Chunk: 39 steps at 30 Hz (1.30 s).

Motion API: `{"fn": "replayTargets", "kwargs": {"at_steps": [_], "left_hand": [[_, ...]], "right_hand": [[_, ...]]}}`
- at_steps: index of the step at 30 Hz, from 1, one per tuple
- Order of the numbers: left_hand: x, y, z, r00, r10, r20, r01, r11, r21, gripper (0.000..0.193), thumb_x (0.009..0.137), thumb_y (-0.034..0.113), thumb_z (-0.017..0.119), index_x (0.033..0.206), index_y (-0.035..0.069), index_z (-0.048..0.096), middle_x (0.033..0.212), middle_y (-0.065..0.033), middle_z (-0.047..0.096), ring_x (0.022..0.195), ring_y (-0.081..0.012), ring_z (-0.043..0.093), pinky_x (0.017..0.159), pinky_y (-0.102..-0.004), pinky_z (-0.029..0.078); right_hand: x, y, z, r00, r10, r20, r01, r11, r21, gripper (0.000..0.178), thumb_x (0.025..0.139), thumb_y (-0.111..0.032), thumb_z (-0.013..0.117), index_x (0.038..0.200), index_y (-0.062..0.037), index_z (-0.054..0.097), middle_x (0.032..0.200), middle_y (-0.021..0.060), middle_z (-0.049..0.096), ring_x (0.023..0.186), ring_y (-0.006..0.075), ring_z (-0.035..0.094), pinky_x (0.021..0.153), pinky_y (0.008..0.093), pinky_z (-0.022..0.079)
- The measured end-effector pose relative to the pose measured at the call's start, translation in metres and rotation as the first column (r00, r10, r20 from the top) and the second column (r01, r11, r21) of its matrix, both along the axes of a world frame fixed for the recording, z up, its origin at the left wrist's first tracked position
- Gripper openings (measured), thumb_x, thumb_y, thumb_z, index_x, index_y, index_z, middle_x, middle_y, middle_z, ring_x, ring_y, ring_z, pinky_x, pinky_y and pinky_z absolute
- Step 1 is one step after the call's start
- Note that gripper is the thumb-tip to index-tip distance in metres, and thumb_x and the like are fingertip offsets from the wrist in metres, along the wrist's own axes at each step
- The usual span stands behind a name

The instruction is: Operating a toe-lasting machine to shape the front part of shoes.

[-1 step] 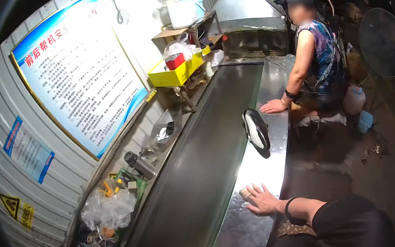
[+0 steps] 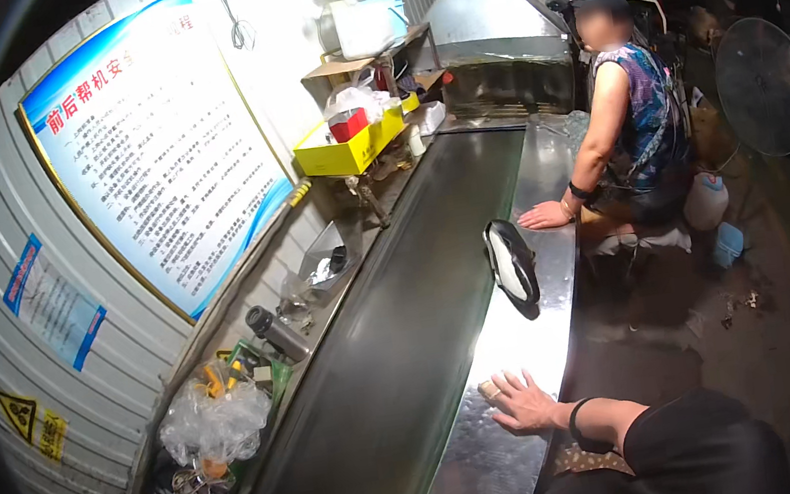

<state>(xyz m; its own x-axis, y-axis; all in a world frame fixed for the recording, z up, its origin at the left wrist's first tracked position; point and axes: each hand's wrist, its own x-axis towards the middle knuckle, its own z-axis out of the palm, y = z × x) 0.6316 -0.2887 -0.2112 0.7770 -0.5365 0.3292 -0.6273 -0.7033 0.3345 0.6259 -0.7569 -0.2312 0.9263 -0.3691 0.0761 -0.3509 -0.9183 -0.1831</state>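
Observation:
My right hand rests palm down on the shiny metal ledge, its fingers spread, with nothing in it. One finger wears a pale wrapping, and a dark band circles the forearm. Ahead of the fingertips, apart from them, a black-and-white shoe lies across the ledge's inner edge beside the dark conveyor belt. I cannot tell whether it touches the belt. My left hand is out of view.
A co-worker sits farther along the ledge, one hand flat on it. A metal hood stands at the belt's far end. Along the left edge are a flask, a clear bin, plastic bags and a yellow box.

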Motion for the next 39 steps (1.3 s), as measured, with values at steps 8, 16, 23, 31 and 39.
{"fn": "replayTargets", "kwargs": {"at_steps": [8,16,23,31,39], "left_hand": [[-0.004,0.015,-0.041,0.974,0.064,-0.219,-0.106,0.977,-0.186,0.039,0.092,0.031,0.063,0.12,0.004,0.064,0.139,-0.0231,0.049,0.128,-0.0399,0.046,0.105,-0.0533,0.038],[-0.004,0.0,-0.002,0.999,0.05,-0.001,-0.049,0.977,0.208,0.041,0.092,0.03,0.064,0.123,0.004,0.063,0.139,-0.0242,0.049,0.129,-0.0394,0.045,0.107,-0.0529,0.038],[-0.005,-0.005,-0.015,0.986,0.022,0.163,-0.036,0.996,0.079,0.038,0.095,0.033,0.058,0.118,0.003,0.063,0.134,-0.0254,0.053,0.122,-0.0426,0.05,0.101,-0.0563,0.04],[-0.01,-0.005,0.001,0.992,0.011,0.124,-0.023,0.995,0.101,0.038,0.094,0.034,0.058,0.119,0.005,0.062,0.132,-0.0244,0.054,0.121,-0.0425,0.051,0.1,-0.0571,0.04],[-0.01,-0.008,0.008,0.998,0.014,0.066,-0.026,0.985,0.173,0.038,0.096,0.029,0.056,0.124,0.003,0.056,0.136,-0.026,0.049,0.125,-0.0427,0.047,0.103,-0.057,0.038]], "right_hand": [[0.001,0.001,0.005,0.999,-0.031,0.008,0.031,0.998,0.045,0.062,0.098,-0.051,0.043,0.135,-0.0013,0.05,0.155,0.0213,0.029,0.145,0.0404,0.024,0.113,0.0654,0.017],[0.004,-0.003,0.004,0.999,-0.038,0.022,0.038,0.999,0.031,0.063,0.098,-0.05,0.043,0.142,-0.0055,0.045,0.156,0.0172,0.03,0.146,0.0368,0.024,0.116,0.0626,0.016],[-0.001,-0.005,-0.008,0.985,-0.047,0.164,0.05,0.999,-0.017,0.059,0.096,-0.049,0.047,0.129,-0.0006,0.055,0.153,0.0192,0.035,0.143,0.0381,0.029,0.114,0.0625,0.022],[-0.002,-0.008,-0.005,0.997,-0.021,0.078,0.021,1.0,0.002,0.061,0.098,-0.049,0.044,0.137,-0.0026,0.05,0.154,0.0197,0.033,0.143,0.0383,0.028,0.114,0.0622,0.021],[-0.001,-0.002,-0.004,0.997,-0.022,0.081,0.022,1.0,0.008,0.059,0.098,-0.046,0.046,0.138,-0.0032,0.049,0.153,0.0212,0.034,0.143,0.0393,0.028,0.114,0.0635,0.021]]}}
